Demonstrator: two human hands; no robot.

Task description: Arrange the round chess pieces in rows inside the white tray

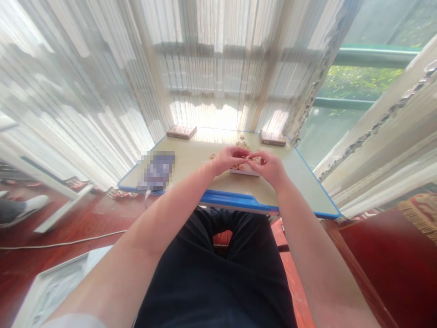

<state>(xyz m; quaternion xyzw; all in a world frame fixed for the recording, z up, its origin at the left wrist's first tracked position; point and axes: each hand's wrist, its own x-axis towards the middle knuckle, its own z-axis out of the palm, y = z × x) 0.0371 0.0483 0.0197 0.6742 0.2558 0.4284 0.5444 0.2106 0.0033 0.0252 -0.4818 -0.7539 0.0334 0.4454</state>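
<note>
On the table, a small shallow box with a pale front edge holds round wooden discs, like game pieces; markings on them are too small to read. My left hand is over the box's left part, fingers curled and tips close together; what lies between them is hidden. From the right, my right hand reaches over the same box with thumb and fingers closed around a round wooden disc. The fingertips of both hands nearly meet there. More loose discs lie just behind the box.
The blue-edged table carries a flat brown box at back left and another flat box at back right. A blurred-out dark object with a white cable lies at left. Curtains hang behind. Another person's shoe shows far left.
</note>
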